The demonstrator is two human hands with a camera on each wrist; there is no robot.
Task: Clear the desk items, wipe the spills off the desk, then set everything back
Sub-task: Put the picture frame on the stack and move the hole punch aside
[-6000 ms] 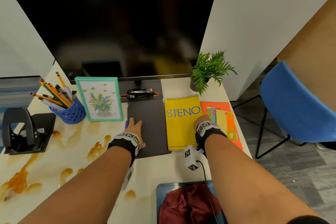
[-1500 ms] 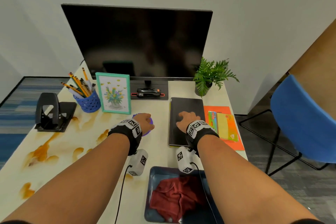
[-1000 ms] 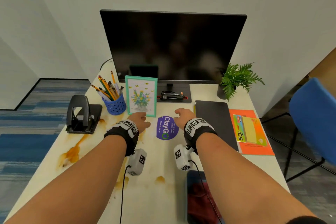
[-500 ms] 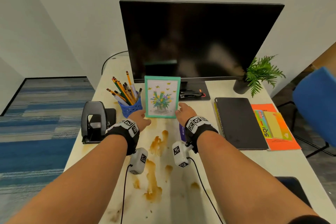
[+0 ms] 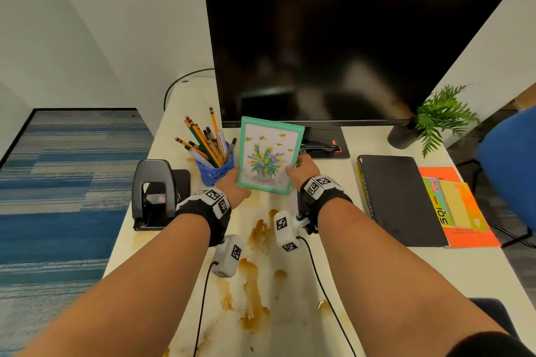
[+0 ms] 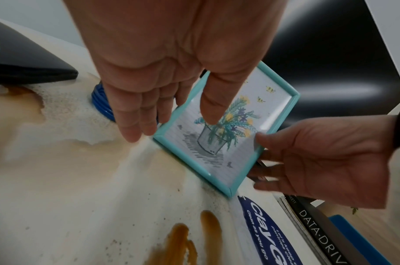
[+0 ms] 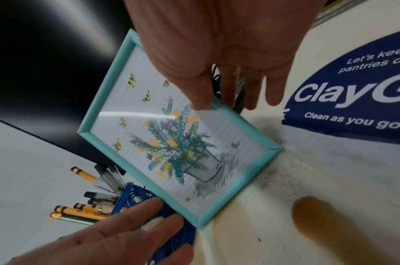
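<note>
A teal picture frame [image 5: 268,155] with a flower drawing is held between both hands in front of the monitor, tilted back. My left hand [image 5: 235,182] pinches its left edge, thumb on the glass [image 6: 171,123]. My right hand [image 5: 298,166] pinches the right edge, thumb at the front and fingers behind [image 7: 226,102]. The frame's [image 6: 228,132] lower corner is at or just above the desk; I cannot tell which. Brown spills [image 5: 255,278] streak the white desk [image 5: 377,284] below my wrists. A purple ClayGo sticker [image 7: 353,93] lies right of the frame.
A blue pencil cup [image 5: 216,171] stands against the frame's left side, a black hole punch [image 5: 153,191] further left. A stapler [image 5: 319,149] lies on the monitor [image 5: 348,52] base. At right are a black notebook [image 5: 400,197], orange folder [image 5: 464,211], plant [image 5: 438,119] and blue chair [image 5: 513,168].
Both hands have closed on the picture frame's sides and tipped it out of its upright stand. Earlier they slid the black notebook and the sticker to the right.
</note>
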